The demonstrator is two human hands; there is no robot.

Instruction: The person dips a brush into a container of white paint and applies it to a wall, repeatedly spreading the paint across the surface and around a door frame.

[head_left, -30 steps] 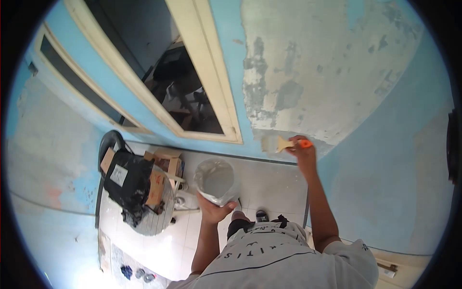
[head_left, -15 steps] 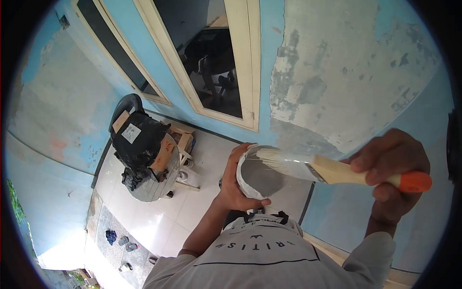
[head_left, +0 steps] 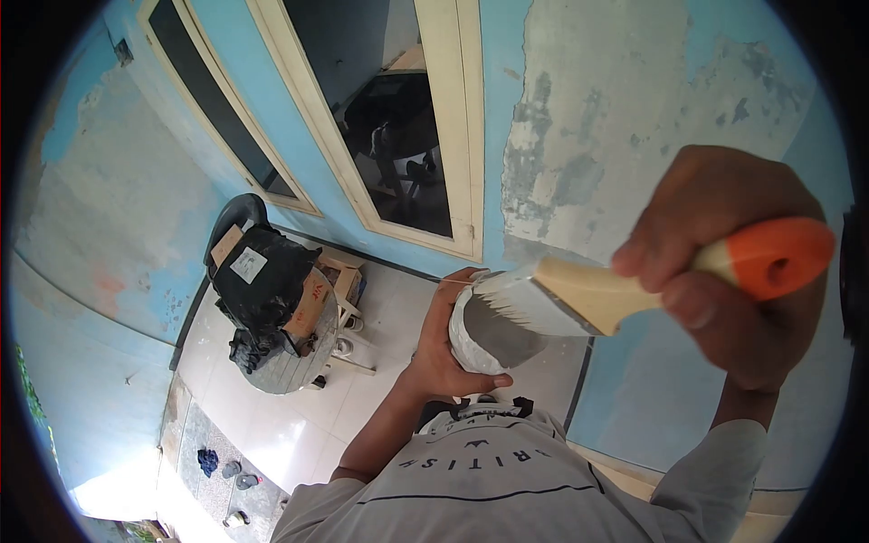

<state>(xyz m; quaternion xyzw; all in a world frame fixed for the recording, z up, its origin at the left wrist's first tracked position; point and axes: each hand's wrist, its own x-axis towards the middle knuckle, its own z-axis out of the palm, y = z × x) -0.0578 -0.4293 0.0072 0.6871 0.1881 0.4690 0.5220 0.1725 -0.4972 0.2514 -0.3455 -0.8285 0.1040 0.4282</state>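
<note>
My left hand (head_left: 441, 353) is wrapped round a white paint container (head_left: 468, 346), its thumb along the lower side. The container's inside looks grey and its rim is rough. In my right hand (head_left: 738, 249) is a wide paintbrush (head_left: 584, 294) with a pale wooden handle and an orange end. The brush's light bristles point down to the left and overlap the container's mouth in this view. My right fingers close round the handle near the orange end.
A wall (head_left: 625, 118) with peeling blue paint and bare grey patches rises ahead, beside a cream-framed window (head_left: 466, 136). To the left, a round table (head_left: 281, 380) bears a black plastic-wrapped package (head_left: 262, 271) and a cardboard box (head_left: 308, 303). Several small items lie on the floor lower left.
My right hand has risen and come closer to the camera, tilting the brush more steeply, with its bristles still over the container. My left hand and the container have shifted only slightly.
</note>
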